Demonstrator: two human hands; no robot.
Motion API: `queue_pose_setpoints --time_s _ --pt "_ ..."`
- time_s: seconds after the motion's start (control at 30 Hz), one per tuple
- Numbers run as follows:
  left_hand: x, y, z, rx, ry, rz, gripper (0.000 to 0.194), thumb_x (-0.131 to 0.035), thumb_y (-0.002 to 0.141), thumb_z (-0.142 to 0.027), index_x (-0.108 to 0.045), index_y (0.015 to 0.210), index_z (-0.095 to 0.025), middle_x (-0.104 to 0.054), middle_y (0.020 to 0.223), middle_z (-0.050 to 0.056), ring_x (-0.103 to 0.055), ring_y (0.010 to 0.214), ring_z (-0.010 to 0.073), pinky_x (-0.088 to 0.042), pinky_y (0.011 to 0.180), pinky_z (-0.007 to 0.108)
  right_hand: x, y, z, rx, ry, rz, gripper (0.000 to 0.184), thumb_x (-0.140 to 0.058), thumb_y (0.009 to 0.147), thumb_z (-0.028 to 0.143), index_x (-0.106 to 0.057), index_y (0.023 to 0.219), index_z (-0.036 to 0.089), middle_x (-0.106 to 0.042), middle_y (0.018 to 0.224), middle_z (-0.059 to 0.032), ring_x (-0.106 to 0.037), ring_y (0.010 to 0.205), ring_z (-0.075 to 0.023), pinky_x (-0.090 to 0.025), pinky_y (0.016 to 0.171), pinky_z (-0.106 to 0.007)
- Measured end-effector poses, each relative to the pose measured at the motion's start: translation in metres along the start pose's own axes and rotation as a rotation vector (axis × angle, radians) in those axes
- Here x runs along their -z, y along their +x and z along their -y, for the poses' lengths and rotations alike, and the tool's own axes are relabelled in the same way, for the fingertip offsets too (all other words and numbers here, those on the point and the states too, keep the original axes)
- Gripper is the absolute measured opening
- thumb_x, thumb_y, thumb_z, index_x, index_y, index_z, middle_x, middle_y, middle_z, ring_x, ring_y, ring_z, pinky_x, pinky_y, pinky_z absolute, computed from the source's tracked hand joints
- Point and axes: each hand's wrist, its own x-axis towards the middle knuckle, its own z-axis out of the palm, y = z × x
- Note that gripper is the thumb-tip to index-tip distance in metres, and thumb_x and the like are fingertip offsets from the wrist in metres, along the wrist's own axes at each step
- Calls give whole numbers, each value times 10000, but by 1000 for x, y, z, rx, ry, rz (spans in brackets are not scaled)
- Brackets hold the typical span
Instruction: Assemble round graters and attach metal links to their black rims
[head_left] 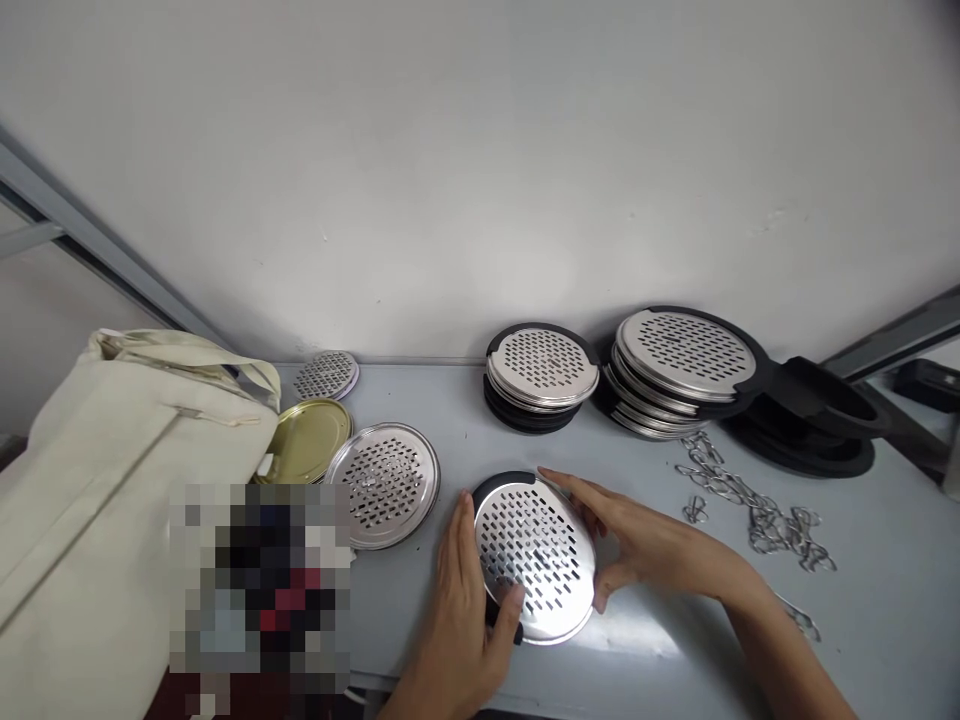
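A round metal grater disc (534, 560) with rows of raised slots lies on the grey table between my hands. A black rim strip (506, 480) runs along its left side, from the top down to the lower edge. My left hand (461, 600) grips the left side, fingers along the rim and thumb over the face. Around the right edge curves my right hand (630, 535), its fingers at the upper edge and its thumb at the lower right.
Left stand a loose grater disc (386, 485), gold lids (307, 440), a small disc (326, 375) and a cream bag (127, 480). Behind are two stacks of rimmed discs (544, 365) (686, 350). Black rims (802, 430) and wire clips (765, 510) lie right. A wall (480, 180) closes the back.
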Motion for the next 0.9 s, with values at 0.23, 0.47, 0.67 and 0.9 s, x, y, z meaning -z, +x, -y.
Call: queue_pose_setpoints --time_s 0.23,0.47,0.67,0.9 --pt "0 2 -1 -2 47 23 1026 -640 740 -369 59 1460 -156 -27 1530 150 -85 1395 357 -234 1102 528 0 2 0 15 -18 -8 1089 -765 588 388 -118 1461 314 -494 1182 -64 -530 945 -222 -455 829 -328" --pt "0 4 -2 44 81 3 1232 -768 558 -408 32 1458 -143 -16 1517 182 -85 1379 407 -248 1079 566 2 3 -1 50 11 -50 1074 -758 620 444 -107 1464 307 -556 955 -18 -545 865 -206 -461 774 -332" --pt "-5 4 2 48 97 -86 1134 -732 630 -434 -12 1460 -155 -30 1514 179 -73 1387 387 -217 1093 555 6 4 -5 33 -36 -120 999 -720 644 524 -193 1447 249 -568 878 -19 -549 788 -190 -474 723 -335" --pt "-6 5 -1 63 100 -102 1062 -708 676 -424 -38 1455 -160 -11 1515 180 -83 1389 376 -242 1085 552 12 -1 -3 -3 -85 -145 876 -632 711 578 -265 1422 223 -578 881 -36 -561 804 -203 -472 742 -348"
